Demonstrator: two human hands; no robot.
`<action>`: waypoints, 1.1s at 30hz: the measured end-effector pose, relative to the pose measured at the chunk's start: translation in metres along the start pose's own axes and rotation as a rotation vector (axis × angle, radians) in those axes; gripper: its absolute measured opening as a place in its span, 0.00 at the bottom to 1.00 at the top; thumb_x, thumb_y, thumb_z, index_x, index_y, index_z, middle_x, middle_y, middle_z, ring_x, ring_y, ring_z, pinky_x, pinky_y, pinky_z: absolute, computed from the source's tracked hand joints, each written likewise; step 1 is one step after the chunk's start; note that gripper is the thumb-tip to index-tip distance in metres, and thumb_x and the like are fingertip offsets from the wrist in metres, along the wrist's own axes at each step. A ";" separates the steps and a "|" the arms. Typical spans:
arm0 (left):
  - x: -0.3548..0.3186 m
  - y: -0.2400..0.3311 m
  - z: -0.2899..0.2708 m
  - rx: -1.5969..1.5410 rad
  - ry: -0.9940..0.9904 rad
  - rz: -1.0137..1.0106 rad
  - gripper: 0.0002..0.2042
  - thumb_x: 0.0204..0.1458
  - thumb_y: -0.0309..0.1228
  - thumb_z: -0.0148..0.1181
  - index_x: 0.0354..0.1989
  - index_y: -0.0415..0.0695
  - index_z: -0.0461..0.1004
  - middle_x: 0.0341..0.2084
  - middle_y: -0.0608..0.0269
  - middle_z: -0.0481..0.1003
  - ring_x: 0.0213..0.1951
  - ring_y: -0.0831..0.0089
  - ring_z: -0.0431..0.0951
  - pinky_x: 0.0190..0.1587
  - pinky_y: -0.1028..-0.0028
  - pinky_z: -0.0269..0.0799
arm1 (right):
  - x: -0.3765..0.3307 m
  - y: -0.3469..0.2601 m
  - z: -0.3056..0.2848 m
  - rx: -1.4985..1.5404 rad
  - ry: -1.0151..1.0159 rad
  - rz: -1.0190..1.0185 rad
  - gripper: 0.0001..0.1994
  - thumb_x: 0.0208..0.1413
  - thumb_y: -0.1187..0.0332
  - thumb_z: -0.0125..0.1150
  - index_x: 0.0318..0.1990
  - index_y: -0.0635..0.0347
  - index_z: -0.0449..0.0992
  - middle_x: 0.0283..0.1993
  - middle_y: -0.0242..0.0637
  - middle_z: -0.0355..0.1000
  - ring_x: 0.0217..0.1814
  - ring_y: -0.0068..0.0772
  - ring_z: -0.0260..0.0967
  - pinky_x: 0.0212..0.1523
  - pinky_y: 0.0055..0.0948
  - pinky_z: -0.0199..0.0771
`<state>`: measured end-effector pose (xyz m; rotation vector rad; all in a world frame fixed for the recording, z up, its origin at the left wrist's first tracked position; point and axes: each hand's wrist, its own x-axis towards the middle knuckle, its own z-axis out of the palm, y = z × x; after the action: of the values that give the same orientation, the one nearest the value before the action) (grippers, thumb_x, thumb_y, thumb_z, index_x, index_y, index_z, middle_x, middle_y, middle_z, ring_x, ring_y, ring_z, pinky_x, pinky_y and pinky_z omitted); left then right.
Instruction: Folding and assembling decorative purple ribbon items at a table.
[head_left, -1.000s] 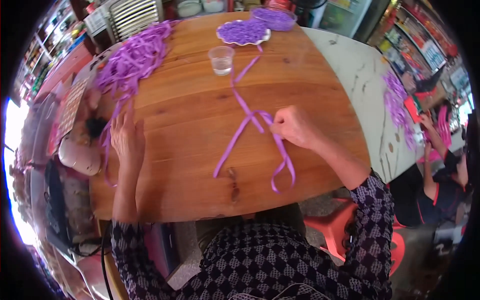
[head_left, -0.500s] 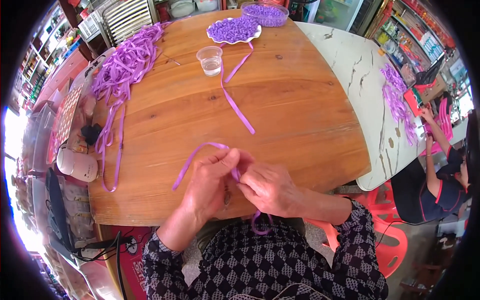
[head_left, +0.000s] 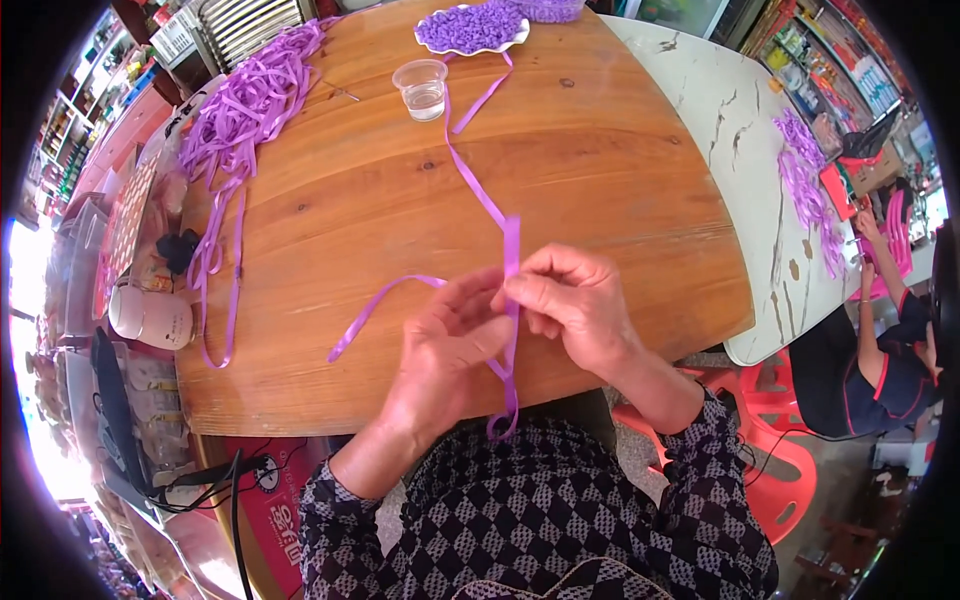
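Purple ribbon (head_left: 511, 250) sits pinched between both our hands just above the near edge of the wooden table (head_left: 620, 180). Our right hand (head_left: 575, 300) is closed on it, thumb and fingertips pressing a folded stretch that stands up past the knuckles. Our left hand (head_left: 450, 335) is also closed on the ribbon, its fingers touching those of the right, so the two hands meet around the same spot.

From the left hand one end of the ribbon arcs away to our left and drops onto the tabletop. Below the hands another length hangs down over the table edge and curls in a small loop against our checked shirt (head_left: 540, 520). Beyond the right hand the ribbon runs on flat across the wood, away from us.

Farther out in that direction, well apart from the hands, stands a clear plastic cup (head_left: 421, 88), and just past it a white plate (head_left: 470, 28) heaped with small purple pieces. Far off to the left of our left hand lies a loose pile of purple strips (head_left: 240, 110), some trailing along the table's left edge. To the right of our right hand, past the wooden table, a pale marble-patterned table (head_left: 740, 110) holds more purple strips, and another person (head_left: 880, 340) sits at it.
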<state>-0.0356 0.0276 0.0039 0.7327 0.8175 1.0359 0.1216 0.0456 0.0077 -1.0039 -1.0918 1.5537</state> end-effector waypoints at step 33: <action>-0.005 0.021 -0.014 -0.338 -0.158 -0.010 0.25 0.47 0.20 0.52 0.57 0.43 0.61 0.50 0.45 0.67 0.15 0.91 0.56 0.16 0.87 0.49 | -0.039 0.039 0.001 -0.833 0.058 -0.814 0.09 0.40 0.83 0.61 0.32 0.67 0.73 0.23 0.39 0.70 0.20 0.31 0.64 0.20 0.24 0.64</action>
<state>-0.0581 0.0321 0.0159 0.5130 0.4922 1.0599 0.1192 0.0016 -0.0255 -0.9129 -1.8631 0.3899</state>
